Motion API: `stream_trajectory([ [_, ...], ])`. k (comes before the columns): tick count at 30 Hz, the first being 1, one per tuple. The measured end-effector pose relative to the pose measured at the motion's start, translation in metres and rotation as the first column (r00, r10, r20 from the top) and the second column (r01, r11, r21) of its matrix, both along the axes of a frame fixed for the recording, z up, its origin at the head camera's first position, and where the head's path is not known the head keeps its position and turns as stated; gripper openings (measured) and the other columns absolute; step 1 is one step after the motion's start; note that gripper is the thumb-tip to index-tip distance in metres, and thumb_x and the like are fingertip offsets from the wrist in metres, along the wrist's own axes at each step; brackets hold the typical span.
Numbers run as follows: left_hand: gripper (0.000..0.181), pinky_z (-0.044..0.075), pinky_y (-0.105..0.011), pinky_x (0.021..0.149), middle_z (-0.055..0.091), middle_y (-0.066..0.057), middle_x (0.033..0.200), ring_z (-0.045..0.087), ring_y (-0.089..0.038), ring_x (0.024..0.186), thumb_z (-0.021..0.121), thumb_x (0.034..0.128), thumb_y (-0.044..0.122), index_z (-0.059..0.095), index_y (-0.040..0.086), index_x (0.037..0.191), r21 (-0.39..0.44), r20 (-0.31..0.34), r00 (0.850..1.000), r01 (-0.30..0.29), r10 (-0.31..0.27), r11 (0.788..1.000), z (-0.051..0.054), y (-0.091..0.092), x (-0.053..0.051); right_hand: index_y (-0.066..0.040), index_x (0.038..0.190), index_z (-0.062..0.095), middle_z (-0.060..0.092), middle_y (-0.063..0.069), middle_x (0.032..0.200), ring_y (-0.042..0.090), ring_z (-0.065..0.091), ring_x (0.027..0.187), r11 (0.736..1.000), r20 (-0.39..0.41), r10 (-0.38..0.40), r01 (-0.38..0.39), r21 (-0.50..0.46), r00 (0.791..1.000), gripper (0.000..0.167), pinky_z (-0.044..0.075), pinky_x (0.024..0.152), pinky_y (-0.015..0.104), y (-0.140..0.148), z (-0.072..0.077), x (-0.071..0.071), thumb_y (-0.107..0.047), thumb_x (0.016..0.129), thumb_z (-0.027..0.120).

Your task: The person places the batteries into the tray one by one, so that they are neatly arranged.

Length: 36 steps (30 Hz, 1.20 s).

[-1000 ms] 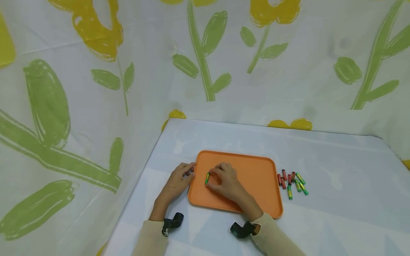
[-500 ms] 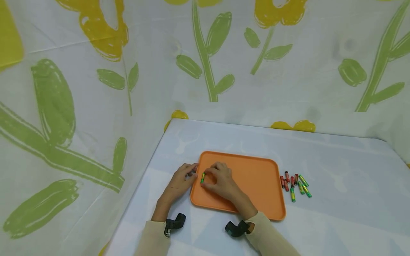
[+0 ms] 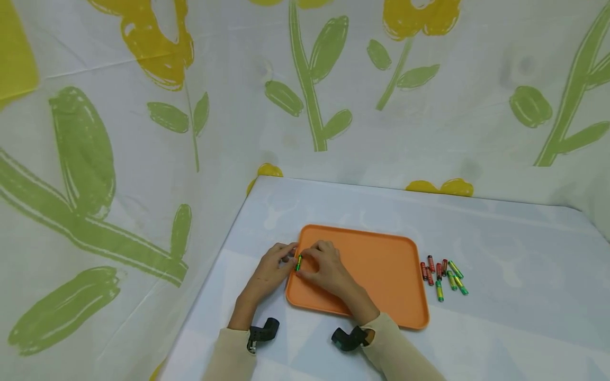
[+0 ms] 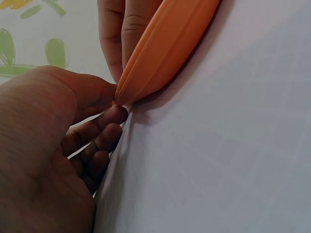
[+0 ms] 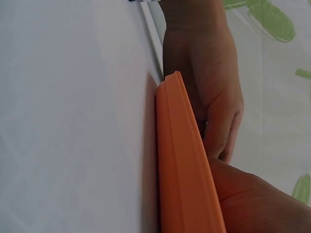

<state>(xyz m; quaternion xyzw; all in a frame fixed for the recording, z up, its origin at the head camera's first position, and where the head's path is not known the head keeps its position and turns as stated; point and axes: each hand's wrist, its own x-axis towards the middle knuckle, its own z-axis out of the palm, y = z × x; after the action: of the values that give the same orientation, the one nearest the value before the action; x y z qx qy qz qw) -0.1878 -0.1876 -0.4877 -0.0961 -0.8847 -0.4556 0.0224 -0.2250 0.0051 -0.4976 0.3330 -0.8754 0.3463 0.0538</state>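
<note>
In the head view, my right hand [image 3: 328,270] pinches a green-and-yellow battery [image 3: 298,263] between thumb and forefinger, just inside the left edge of an orange tray [image 3: 367,270]. My left hand [image 3: 271,269] is at that same edge from outside. Seen from the left wrist, the left hand [image 4: 53,126] grips the tray rim [image 4: 160,58], its thumb against the edge and other fingertips curled below it. The right wrist view shows the tray side [image 5: 182,160] hiding most of the right fingers and the battery.
Right of the tray, several red batteries [image 3: 430,264] and several green-and-yellow batteries [image 3: 439,291] lie loosely together on the pale table cloth [image 3: 514,296]. A white curtain [image 3: 229,106] with flower prints stands behind and to the left. Both wrists wear black camera mounts [image 3: 350,338].
My right hand has carried the green-and-yellow battery leftward across the tray, up to its left rim. My left hand has stayed at that rim. The view has shifted slightly.
</note>
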Motion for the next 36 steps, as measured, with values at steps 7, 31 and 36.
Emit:
stream_trajectory([
  [7, 0.045, 0.044, -0.041, 0.085, 0.058, -0.004, 0.119, 0.054, -0.019, 0.102, 0.061, 0.1006, 0.012, 0.054, 0.006, 0.144, -0.01, 0.004, 1.0, 0.007, -0.007, 1.0, 0.001, 0.009, -0.001, -0.012, 0.113, 0.072, 0.051, 0.001, 0.103, 0.02, 0.043, 0.1, 1.0, 0.023, -0.011, 0.01, 0.019, 1.0, 0.04, 0.03, 0.079, 0.037, 0.004, 0.002, 0.001, -0.032, 0.081, 0.085],
  [31, 0.045, 0.045, -0.041, 0.086, 0.059, -0.001, 0.118, 0.056, -0.017, 0.103, 0.065, 0.0992, 0.017, 0.057, 0.011, 0.143, -0.014, 0.022, 0.999, -0.029, 0.029, 0.999, -0.002, 0.005, -0.001, -0.006, 0.113, 0.07, 0.056, 0.002, 0.102, 0.021, 0.046, 0.097, 0.999, -0.087, 0.006, -0.002, 0.042, 0.996, 0.038, 0.033, 0.08, 0.042, 0.044, 0.036, 0.019, -0.025, 0.083, 0.084],
  [36, 0.046, 0.044, -0.041, 0.089, 0.059, -0.001, 0.12, 0.055, -0.017, 0.104, 0.063, 0.1005, 0.019, 0.055, 0.012, 0.145, -0.032, 0.046, 0.999, -0.027, 0.029, 0.999, -0.003, -0.001, -0.002, -0.005, 0.11, 0.071, 0.057, 0.003, 0.102, 0.019, 0.046, 0.098, 0.999, -0.086, -0.026, 0.029, 0.042, 0.996, 0.037, 0.033, 0.082, 0.043, 0.073, 0.038, 0.026, -0.022, 0.081, 0.086],
])
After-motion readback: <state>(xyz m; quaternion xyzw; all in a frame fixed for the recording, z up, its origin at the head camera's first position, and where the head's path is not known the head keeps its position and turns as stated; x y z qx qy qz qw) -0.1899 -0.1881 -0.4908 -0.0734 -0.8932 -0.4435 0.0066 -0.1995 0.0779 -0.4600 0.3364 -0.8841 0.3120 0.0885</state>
